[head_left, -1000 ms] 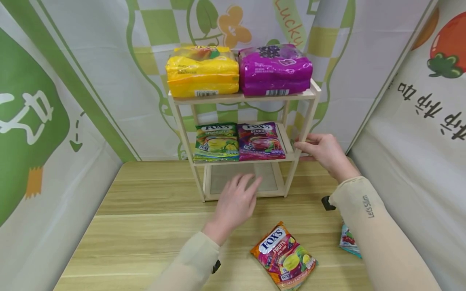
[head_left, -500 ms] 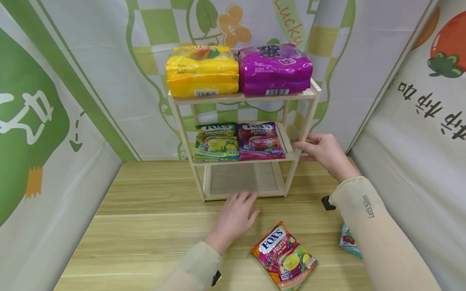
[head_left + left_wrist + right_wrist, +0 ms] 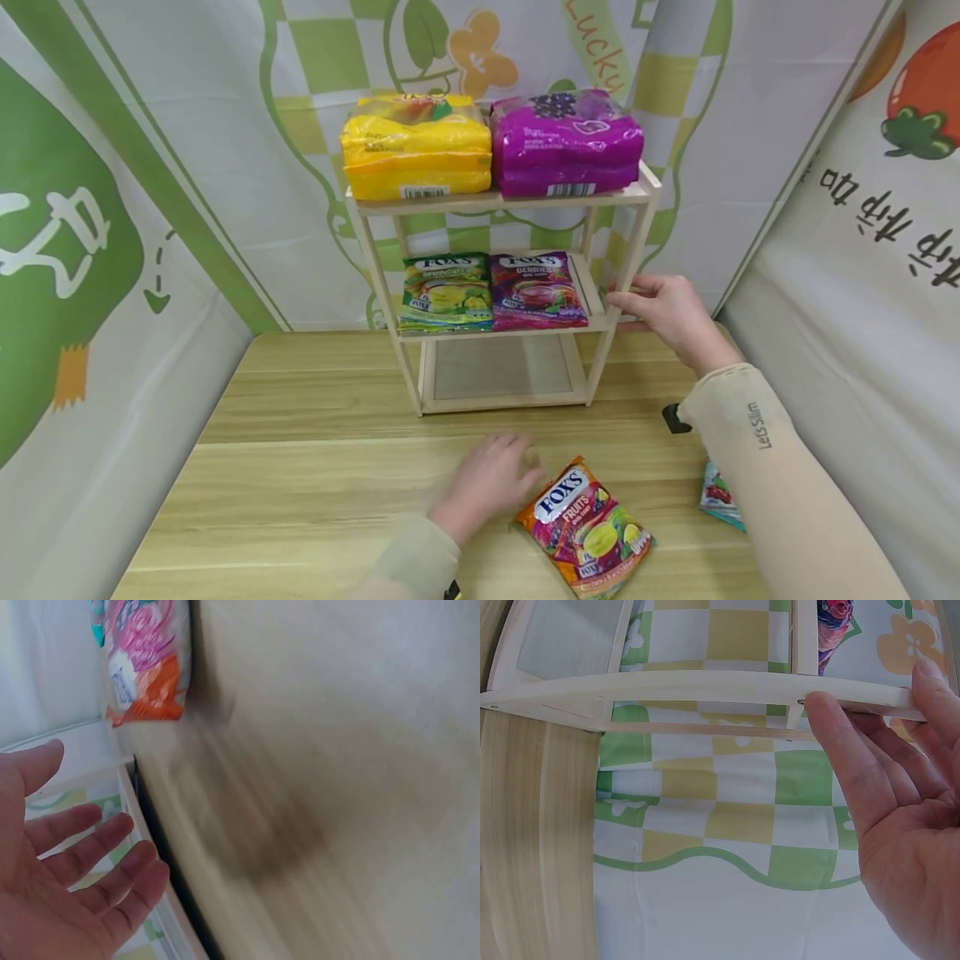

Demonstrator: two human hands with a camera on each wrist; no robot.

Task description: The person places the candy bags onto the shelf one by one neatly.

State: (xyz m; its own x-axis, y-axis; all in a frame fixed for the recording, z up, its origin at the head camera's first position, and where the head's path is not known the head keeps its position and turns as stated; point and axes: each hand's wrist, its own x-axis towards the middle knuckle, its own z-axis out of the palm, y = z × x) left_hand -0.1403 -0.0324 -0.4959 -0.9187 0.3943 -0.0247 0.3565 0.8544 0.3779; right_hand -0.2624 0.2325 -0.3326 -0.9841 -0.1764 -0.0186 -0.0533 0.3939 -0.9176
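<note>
An orange Fox's Fruits candy bag [image 3: 587, 533] lies flat and askew, front up, toward the table's [image 3: 300, 483] right edge; a pale wooden three-tier shelf [image 3: 502, 367] stands upright near the back edge.

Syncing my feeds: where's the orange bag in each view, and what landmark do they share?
Head: the orange bag lies below and right of centre, just right of the left hand.
Left wrist: orange bag at top left, cut by the upper edge.
Right wrist: not in it.
Shared landmark: the table, along the right wrist picture's left side.
</note>
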